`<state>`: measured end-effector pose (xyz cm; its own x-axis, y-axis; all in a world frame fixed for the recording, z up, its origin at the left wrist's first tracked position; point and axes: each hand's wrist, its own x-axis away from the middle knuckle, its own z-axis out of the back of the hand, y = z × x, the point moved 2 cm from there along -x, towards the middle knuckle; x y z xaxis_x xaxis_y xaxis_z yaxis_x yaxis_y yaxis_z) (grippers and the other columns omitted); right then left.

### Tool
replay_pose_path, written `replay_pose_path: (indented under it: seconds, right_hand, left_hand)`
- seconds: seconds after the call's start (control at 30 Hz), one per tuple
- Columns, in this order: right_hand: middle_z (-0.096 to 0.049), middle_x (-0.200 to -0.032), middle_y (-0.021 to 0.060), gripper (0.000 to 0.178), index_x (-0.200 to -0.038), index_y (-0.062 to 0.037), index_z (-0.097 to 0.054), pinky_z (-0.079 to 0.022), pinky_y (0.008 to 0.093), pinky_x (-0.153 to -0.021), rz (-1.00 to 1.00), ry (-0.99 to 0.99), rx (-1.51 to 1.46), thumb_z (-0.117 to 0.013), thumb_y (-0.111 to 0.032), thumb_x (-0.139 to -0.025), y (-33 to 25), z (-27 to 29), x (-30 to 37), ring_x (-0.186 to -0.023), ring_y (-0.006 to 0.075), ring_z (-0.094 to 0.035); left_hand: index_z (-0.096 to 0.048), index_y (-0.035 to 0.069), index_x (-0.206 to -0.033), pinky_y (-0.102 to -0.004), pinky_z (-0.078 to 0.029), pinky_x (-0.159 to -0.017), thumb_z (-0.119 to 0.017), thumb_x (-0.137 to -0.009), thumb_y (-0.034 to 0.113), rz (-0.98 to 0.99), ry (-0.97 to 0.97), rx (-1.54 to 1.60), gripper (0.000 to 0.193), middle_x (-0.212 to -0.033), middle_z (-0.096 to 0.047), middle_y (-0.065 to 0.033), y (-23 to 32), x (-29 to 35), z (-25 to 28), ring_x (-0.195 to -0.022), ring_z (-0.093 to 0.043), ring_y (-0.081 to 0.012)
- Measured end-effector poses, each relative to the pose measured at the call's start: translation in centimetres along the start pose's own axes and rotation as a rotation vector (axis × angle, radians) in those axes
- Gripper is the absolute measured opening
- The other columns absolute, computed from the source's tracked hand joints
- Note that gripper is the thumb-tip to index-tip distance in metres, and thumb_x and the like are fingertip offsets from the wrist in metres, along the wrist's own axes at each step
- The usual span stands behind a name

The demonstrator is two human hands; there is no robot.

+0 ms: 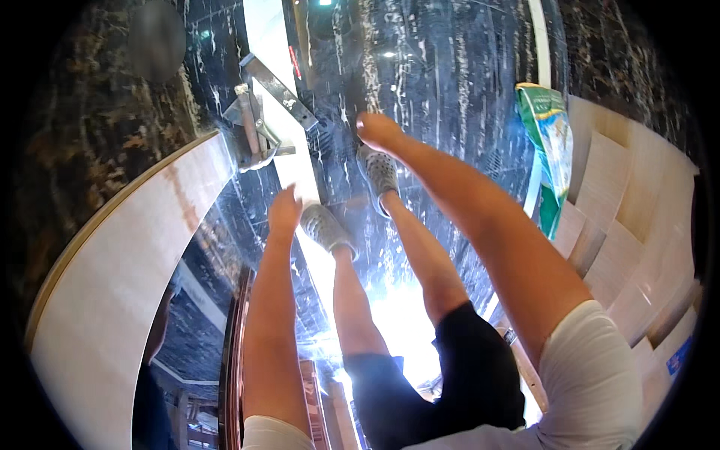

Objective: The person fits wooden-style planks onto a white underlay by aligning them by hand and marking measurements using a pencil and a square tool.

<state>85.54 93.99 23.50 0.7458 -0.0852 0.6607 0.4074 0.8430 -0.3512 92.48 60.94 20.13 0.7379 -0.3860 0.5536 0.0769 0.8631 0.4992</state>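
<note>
My left hand (285, 211) hangs over the floor beside my left shoe (325, 227), a grey clog with holes. Its fingers point away from me and overlap, so their grip is unclear. My right hand (379, 132) is farther forward and right, above the other clog (379, 177). Its fingers are curled in, and no object shows in them. Ahead of my left hand, apart from it, lie a dark metal bar (279, 91) and a tool with a wooden handle (247, 118), among other metal pieces. A thin red stick-like thing (295, 63) lies beyond.
A white board (112, 285) with a wooden edge curves along the left. A green bag (546, 142) stands at the right, beside stacked pale planks (611, 240). The floor (442, 82) is dark, glossy, white-streaked and crossed by a white strip (268, 30). Bright glare covers its middle.
</note>
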Motion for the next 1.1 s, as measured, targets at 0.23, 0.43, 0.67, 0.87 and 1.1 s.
replay_pose_path:
  seconds: [0.23,0.43,0.67,0.87,1.1]
  right_hand:
    - [-0.068,-0.104,0.0254,0.028,-0.104,0.0006,-0.065,-0.052,0.0486,-0.089,0.108,0.209,-0.038,-0.053,-0.016,-0.085,-7.5,-5.8,-17.9,-0.101,0.0414,-0.066]
    - [-0.068,-0.093,0.0239,0.031,-0.095,0.0009,-0.064,-0.052,0.0475,-0.080,0.192,0.847,0.034,-0.058,-0.029,-0.090,-6.2,-5.6,-30.5,-0.091,0.0380,-0.066]
    - [-0.061,-0.104,0.0279,0.022,-0.097,0.0033,-0.063,-0.050,0.0497,-0.086,0.167,0.393,-0.004,-0.060,-0.013,-0.082,-6.9,-9.5,-22.6,-0.100,0.0430,-0.061]
    - [-0.056,-0.102,0.0263,0.014,-0.094,0.0008,-0.060,-0.049,0.0509,-0.082,0.051,0.304,-0.164,-0.056,-0.007,-0.082,-0.5,-10.4,-10.4,-0.093,0.0459,-0.058]
    - [-0.063,-0.081,0.0185,0.020,-0.092,0.0002,-0.058,-0.050,0.0422,-0.065,-0.120,0.147,-0.160,-0.063,-0.019,-0.086,13.2,-11.0,3.4,-0.072,0.0327,-0.065]
  left_hand:
    - [-0.049,-0.004,-0.122,-0.0460,-0.047,-0.096,-0.079,-0.075,0.047,0.533,0.578,-0.244,0.075,-0.122,-0.055,-0.0212,-5.4,-15.1,0.9,-0.114,-0.055,-0.0376]
    - [-0.051,0.000,-0.107,-0.0477,-0.049,-0.091,-0.084,-0.066,0.052,0.590,0.547,-0.150,0.074,-0.108,-0.057,-0.0204,-5.4,-20.2,-1.7,-0.106,-0.058,-0.0384]
    - [-0.049,-0.002,-0.099,-0.0492,-0.051,-0.086,-0.078,-0.070,0.027,0.473,0.466,0.008,0.051,-0.097,-0.060,-0.0250,-8.2,-15.8,-5.0,-0.094,-0.062,-0.0429]
    - [-0.047,-0.003,-0.107,-0.0491,-0.052,-0.085,-0.079,-0.067,0.023,0.577,0.225,0.249,0.057,-0.100,-0.062,-0.0248,-8.2,-14.9,-6.0,-0.095,-0.063,-0.0457]
    - [-0.048,-0.005,-0.117,-0.0465,-0.052,-0.075,-0.082,-0.065,0.021,0.610,0.112,0.392,0.067,-0.096,-0.065,-0.0255,-7.5,-9.4,-5.8,-0.084,-0.065,-0.0406]
